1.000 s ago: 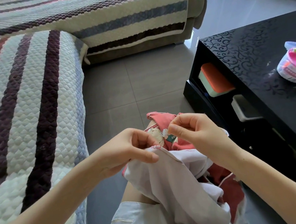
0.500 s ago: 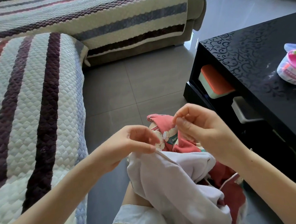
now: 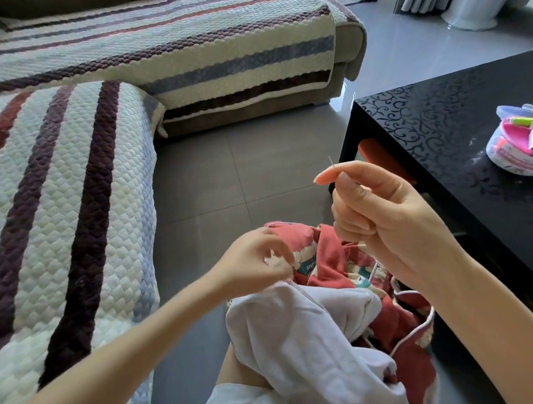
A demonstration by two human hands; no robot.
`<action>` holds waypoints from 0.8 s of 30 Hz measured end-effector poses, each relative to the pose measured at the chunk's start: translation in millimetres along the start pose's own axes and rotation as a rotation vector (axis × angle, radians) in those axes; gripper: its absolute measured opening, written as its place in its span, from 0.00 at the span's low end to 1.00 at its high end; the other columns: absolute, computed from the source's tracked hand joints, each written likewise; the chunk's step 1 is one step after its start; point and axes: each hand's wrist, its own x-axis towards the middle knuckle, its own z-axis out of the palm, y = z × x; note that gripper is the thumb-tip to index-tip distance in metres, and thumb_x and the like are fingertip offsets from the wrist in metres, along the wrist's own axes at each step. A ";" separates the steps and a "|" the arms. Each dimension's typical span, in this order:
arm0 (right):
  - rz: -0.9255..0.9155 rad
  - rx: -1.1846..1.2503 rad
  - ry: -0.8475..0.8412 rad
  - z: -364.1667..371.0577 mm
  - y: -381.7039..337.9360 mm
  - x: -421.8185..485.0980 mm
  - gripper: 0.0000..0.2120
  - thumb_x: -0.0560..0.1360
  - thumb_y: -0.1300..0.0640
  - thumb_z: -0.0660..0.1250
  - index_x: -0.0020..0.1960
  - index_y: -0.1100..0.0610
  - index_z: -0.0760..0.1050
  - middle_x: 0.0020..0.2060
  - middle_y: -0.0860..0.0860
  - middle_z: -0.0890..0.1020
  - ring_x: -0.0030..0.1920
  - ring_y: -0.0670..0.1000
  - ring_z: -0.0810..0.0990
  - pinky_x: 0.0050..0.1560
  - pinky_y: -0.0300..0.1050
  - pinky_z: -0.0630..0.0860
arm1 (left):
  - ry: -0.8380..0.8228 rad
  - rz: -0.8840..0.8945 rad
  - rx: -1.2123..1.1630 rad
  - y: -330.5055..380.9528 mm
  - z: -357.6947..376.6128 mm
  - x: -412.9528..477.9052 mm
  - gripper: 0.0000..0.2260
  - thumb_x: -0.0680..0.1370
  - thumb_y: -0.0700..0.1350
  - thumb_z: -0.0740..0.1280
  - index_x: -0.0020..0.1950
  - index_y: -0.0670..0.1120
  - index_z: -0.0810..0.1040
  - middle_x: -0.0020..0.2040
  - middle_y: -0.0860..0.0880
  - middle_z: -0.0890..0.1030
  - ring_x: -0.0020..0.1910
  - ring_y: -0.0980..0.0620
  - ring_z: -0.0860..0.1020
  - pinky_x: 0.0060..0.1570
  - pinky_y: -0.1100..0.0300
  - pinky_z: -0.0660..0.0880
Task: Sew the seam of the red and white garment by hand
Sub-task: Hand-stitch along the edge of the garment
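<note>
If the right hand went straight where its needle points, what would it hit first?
Probably nothing near: the needle in the right hand points away over floor; the striped sofa lies beyond, depth unclear.

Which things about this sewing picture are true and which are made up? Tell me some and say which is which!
1. The right hand pinches a needle, held higher than the garment. True.
2. The left hand is empty. False: it pinches the garment's edge.
3. A round sewing box sits on the black table. True.
4. The sofa cover is plain green. False: it is whitish with dark purple, blue and red stripes.
</note>
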 end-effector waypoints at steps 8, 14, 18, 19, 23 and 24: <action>0.066 0.666 -0.220 30.9 -6.8 7.4 0.11 0.78 0.56 0.57 0.46 0.55 0.79 0.24 0.48 0.66 0.25 0.45 0.63 0.27 0.36 0.61 | -0.690 -0.636 -0.714 34.3 8.3 2.7 0.31 0.79 0.63 0.50 0.40 0.40 0.80 0.31 0.46 0.82 0.25 0.55 0.77 0.24 0.68 0.69; 0.247 0.927 -0.371 28.5 5.3 -3.8 0.12 0.81 0.57 0.56 0.50 0.59 0.78 0.26 0.50 0.69 0.27 0.46 0.61 0.28 0.38 0.66 | -0.396 -0.640 -0.851 29.8 17.2 -2.5 0.08 0.73 0.30 0.64 0.38 0.37 0.81 0.34 0.43 0.82 0.29 0.55 0.80 0.28 0.68 0.77; 0.257 0.711 -0.168 -1.6 11.9 -14.0 0.10 0.78 0.56 0.60 0.47 0.55 0.80 0.24 0.47 0.68 0.24 0.43 0.61 0.23 0.34 0.64 | -0.184 -0.608 -0.869 8.0 7.7 -13.9 0.11 0.75 0.25 0.59 0.41 0.35 0.79 0.34 0.40 0.80 0.27 0.52 0.79 0.30 0.63 0.79; 0.254 0.637 -0.099 -6.3 13.6 -17.3 0.08 0.75 0.55 0.63 0.46 0.54 0.81 0.23 0.46 0.67 0.22 0.42 0.62 0.21 0.33 0.63 | -0.144 -0.607 -0.891 3.9 4.9 -16.5 0.13 0.75 0.24 0.58 0.39 0.35 0.79 0.34 0.39 0.79 0.26 0.51 0.78 0.30 0.62 0.79; 0.263 0.402 0.065 -20.9 28.9 -24.5 0.07 0.69 0.55 0.68 0.45 0.56 0.81 0.22 0.48 0.64 0.21 0.44 0.62 0.21 0.34 0.61 | -0.030 -0.600 -0.973 -10.4 -2.3 -23.5 0.15 0.75 0.23 0.55 0.36 0.34 0.78 0.33 0.39 0.79 0.27 0.49 0.79 0.29 0.60 0.80; 0.263 0.280 0.095 -24.5 36.3 -23.8 0.07 0.72 0.56 0.66 0.46 0.58 0.80 0.23 0.49 0.64 0.22 0.45 0.61 0.22 0.35 0.60 | -0.010 -0.586 -0.960 -13.5 -3.2 -24.9 0.16 0.75 0.23 0.55 0.36 0.34 0.79 0.33 0.39 0.80 0.28 0.49 0.80 0.30 0.60 0.80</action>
